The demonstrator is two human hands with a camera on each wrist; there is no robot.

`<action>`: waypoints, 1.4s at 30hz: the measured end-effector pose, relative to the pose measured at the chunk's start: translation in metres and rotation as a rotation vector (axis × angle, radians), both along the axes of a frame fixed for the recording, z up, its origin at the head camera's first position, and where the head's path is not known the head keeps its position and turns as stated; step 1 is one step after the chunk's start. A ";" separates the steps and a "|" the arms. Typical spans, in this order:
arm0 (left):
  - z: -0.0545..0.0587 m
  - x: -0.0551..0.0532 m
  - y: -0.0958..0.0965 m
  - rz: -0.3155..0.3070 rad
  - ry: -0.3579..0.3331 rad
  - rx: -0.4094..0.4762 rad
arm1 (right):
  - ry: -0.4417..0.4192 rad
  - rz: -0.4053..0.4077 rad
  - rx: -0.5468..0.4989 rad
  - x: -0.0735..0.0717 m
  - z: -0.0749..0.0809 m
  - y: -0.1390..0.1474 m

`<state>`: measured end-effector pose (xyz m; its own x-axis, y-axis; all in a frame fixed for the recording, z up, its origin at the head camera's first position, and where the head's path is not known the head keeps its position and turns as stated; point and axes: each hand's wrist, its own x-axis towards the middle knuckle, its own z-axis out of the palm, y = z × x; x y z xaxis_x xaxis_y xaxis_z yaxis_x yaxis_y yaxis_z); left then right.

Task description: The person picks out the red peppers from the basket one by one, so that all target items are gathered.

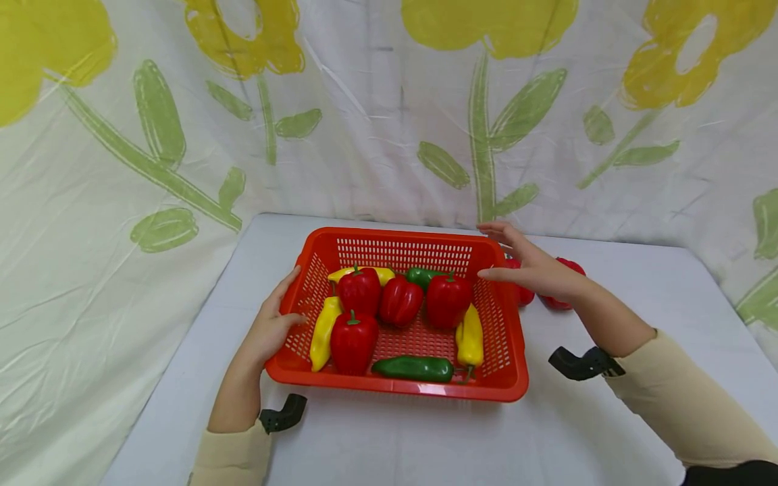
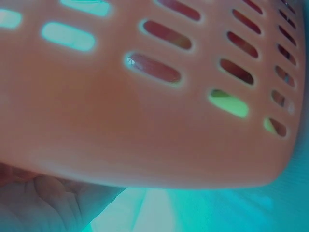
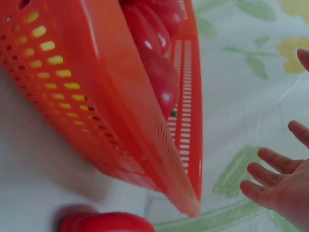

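A red plastic basket (image 1: 398, 385) with slotted walls is in the middle of the head view. In it lie several red bell peppers (image 1: 354, 343), long yellow peppers (image 1: 470, 337) and green peppers (image 1: 413, 368). At its left rim, my left hand (image 1: 271, 329) grips the basket, thumb over the edge; the left wrist view shows part of the palm (image 2: 43, 205) below the rim. Near the back right corner, my right hand (image 1: 535, 266) is held with fingers spread. The right wrist view shows a gap between those fingers and the basket (image 3: 140, 145).
On the table (image 1: 595, 405), right of the basket, lie two red peppers (image 1: 562, 283), one partly hidden behind my right hand. A white cloth (image 1: 377, 135) with yellow flowers hangs behind the table. Each wrist carries a black camera mount (image 1: 583, 363).
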<state>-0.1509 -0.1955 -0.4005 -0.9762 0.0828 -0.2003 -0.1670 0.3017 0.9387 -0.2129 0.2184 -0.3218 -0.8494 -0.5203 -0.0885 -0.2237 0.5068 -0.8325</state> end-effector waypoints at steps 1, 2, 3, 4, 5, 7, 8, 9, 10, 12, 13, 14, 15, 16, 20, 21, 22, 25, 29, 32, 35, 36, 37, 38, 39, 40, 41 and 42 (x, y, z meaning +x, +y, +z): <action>0.000 0.000 0.000 0.000 0.002 0.001 | -0.009 0.007 -0.003 0.001 0.000 -0.002; 0.000 0.000 0.000 -0.001 0.003 0.004 | -0.019 0.014 -0.006 0.001 0.001 -0.004; -0.001 0.000 0.000 -0.002 0.005 0.004 | -0.026 0.024 -0.007 0.002 0.001 -0.006; -0.001 0.000 0.000 -0.002 0.005 0.006 | -0.032 0.034 -0.009 0.003 0.002 -0.008; -0.001 0.000 0.000 -0.003 0.005 0.005 | -0.037 0.045 -0.011 0.003 0.003 -0.010; -0.001 -0.001 0.000 -0.004 0.006 0.007 | -0.041 0.071 -0.017 0.003 0.004 -0.014; -0.001 -0.001 0.000 -0.004 0.006 0.008 | -0.041 0.084 -0.018 0.003 0.004 -0.016; -0.001 -0.001 0.001 -0.004 0.005 0.009 | -0.042 0.098 -0.016 0.003 0.004 -0.018; -0.001 -0.001 0.001 -0.003 0.003 0.010 | -0.046 0.112 -0.014 0.003 0.004 -0.020; -0.001 -0.001 0.002 -0.003 0.000 0.014 | -0.056 0.133 -0.007 0.004 0.004 -0.025; -0.001 -0.001 0.002 -0.003 0.000 0.015 | -0.062 0.142 -0.001 0.005 0.003 -0.027; -0.001 -0.001 0.002 -0.004 -0.002 0.018 | -0.071 0.150 0.002 0.006 0.002 -0.029; -0.001 -0.001 0.003 -0.005 -0.004 0.019 | -0.078 0.159 0.009 0.007 0.001 -0.031; -0.001 -0.001 0.003 -0.006 -0.005 0.017 | -0.088 0.166 0.013 0.008 0.000 -0.032; -0.002 -0.002 0.002 -0.008 -0.007 0.005 | -0.112 0.184 0.045 0.011 -0.002 -0.038; -0.002 -0.002 0.002 -0.007 -0.007 0.002 | -0.118 0.184 0.055 0.011 -0.001 -0.040; -0.002 -0.002 0.001 -0.006 -0.008 0.000 | -0.123 0.187 0.057 0.011 -0.001 -0.042; -0.003 -0.003 0.001 -0.002 -0.010 0.001 | -0.135 0.196 0.070 0.011 -0.001 -0.048; -0.003 -0.003 0.001 0.000 -0.008 0.013 | -0.166 0.239 0.062 0.013 -0.004 -0.057; -0.003 -0.003 0.001 -0.002 -0.003 0.020 | -0.181 0.279 0.064 0.015 -0.010 -0.065; -0.002 -0.003 0.001 -0.004 0.005 0.027 | -0.185 0.306 0.075 0.017 -0.013 -0.072; -0.002 -0.003 0.000 -0.004 0.007 0.029 | -0.183 0.315 0.078 0.017 -0.014 -0.074; -0.002 -0.003 0.000 -0.004 0.008 0.031 | -0.181 0.323 0.081 0.017 -0.015 -0.077; -0.002 -0.003 0.000 -0.003 0.006 0.030 | -0.177 0.335 0.082 0.017 -0.015 -0.079; -0.002 -0.003 0.000 -0.002 0.003 0.030 | -0.175 0.344 0.086 0.018 -0.015 -0.082; -0.002 -0.003 0.000 -0.001 -0.002 0.032 | -0.169 0.361 0.083 0.017 -0.015 -0.084; -0.002 -0.002 0.000 -0.002 -0.006 0.031 | -0.167 0.377 0.078 0.017 -0.015 -0.087; -0.002 -0.002 -0.001 -0.001 -0.011 0.030 | -0.167 0.390 0.080 0.018 -0.015 -0.089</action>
<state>-0.1531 -0.1961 -0.4024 -0.9738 0.0901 -0.2086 -0.1772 0.2734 0.9454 -0.1954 0.1292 -0.3371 -0.5611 -0.7854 -0.2614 -0.2768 0.4757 -0.8349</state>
